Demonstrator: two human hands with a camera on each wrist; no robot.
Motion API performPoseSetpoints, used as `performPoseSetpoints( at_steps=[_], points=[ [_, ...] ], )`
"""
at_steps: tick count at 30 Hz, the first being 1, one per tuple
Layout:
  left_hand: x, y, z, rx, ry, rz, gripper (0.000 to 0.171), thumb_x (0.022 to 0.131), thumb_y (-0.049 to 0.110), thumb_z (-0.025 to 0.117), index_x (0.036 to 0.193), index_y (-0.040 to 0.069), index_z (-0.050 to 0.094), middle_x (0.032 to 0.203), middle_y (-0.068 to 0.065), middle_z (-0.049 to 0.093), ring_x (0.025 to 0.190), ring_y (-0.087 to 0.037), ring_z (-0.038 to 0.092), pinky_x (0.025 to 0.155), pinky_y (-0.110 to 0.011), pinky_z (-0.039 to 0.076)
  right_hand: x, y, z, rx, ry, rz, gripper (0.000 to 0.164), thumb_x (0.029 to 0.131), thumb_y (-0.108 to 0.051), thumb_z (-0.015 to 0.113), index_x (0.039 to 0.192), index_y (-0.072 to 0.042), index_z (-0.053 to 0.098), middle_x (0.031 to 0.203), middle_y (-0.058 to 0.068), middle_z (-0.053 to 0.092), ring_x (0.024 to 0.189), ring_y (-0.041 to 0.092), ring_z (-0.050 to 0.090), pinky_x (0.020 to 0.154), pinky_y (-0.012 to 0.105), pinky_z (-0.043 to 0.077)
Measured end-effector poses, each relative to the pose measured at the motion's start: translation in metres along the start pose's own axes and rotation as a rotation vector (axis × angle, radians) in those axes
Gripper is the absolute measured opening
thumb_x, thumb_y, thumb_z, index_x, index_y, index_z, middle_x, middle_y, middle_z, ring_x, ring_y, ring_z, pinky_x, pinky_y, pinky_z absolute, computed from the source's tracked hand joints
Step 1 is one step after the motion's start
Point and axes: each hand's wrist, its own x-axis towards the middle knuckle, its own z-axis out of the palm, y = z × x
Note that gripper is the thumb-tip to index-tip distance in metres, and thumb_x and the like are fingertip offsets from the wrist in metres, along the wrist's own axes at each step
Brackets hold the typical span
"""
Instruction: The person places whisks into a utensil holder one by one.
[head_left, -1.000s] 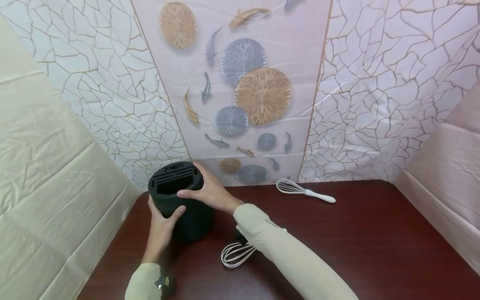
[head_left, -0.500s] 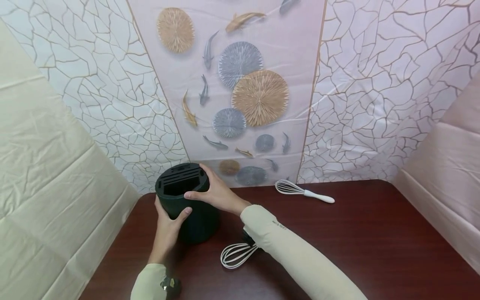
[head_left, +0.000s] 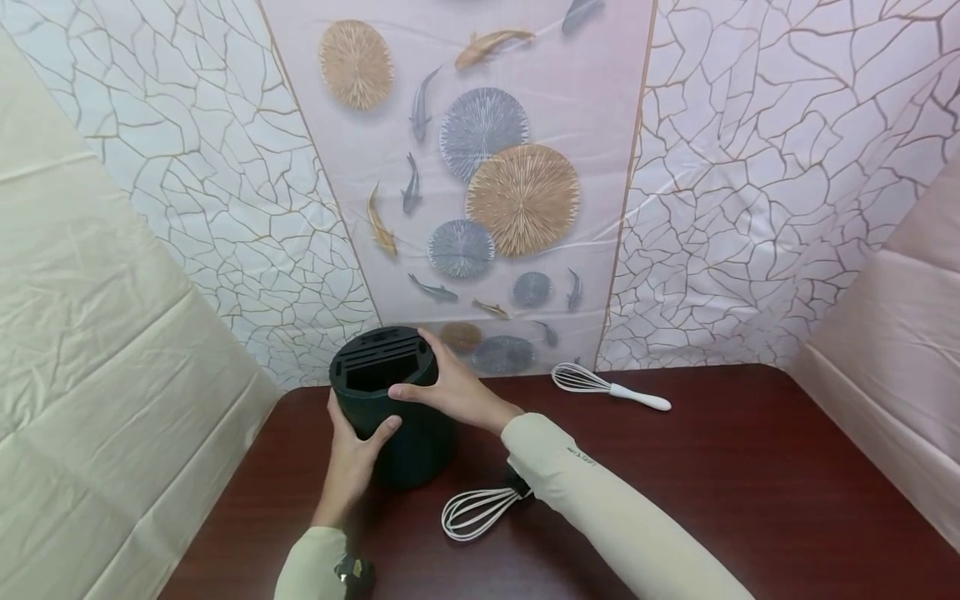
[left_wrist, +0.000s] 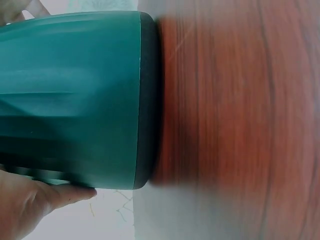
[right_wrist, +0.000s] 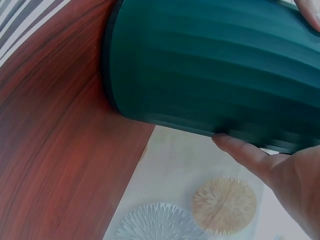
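The green holder [head_left: 420,450] stands near the far left corner of the table [head_left: 712,467], not yet released, since the left hand [head_left: 352,457] and the right hand [head_left: 467,392] clasp it between thumb and fingers, while 2 tools, a far whisk [head_left: 617,389] and a near whisk [head_left: 486,507], lie outside.

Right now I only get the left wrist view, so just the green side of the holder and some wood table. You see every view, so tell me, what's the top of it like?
Observer: The top of the holder has one wide opening, with narrower slots behind it.
Operator: Okay, and where's the right thumb?
Observer: The right hand has its thumb at the front rim, beside the opening.
Operator: Anything else on the table?
Observer: Yes, two whisks: a far whisk near the back edge, and a near whisk partly hidden by the right arm.
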Motion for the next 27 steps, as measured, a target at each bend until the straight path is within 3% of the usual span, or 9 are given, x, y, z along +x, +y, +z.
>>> performPoseSetpoints(
  at_steps=[6, 27],
  points=[
    [0.001, 0.003, 0.013, 0.002, -0.011, -0.001, 0.110, 0.098, 0.034, 0.076, 0.165, 0.044, -0.011, 0.174, -0.006, 0.015, 0.154, -0.032, 0.029, 0.122, -0.069, 0.023, -0.005, 0.005, -0.011, -0.001, 0.023, -0.006, 0.122, 0.077, -0.087, 0.068, 0.171, -0.034, 0.011, 0.176, 0.003, 0.017, 0.157, 0.032, 0.029, 0.118, 0.064, 0.035],
    [0.003, 0.008, 0.052, -0.037, -0.055, 0.023, 0.109, 0.097, 0.032, 0.078, 0.165, 0.044, -0.007, 0.171, -0.007, 0.021, 0.153, -0.032, 0.031, 0.123, -0.066, 0.025, -0.029, 0.021, -0.039, -0.029, 0.106, 0.029, 0.117, 0.080, -0.082, 0.072, 0.170, -0.035, 0.013, 0.175, 0.000, 0.019, 0.157, 0.031, 0.028, 0.120, 0.064, 0.033]
  ],
)
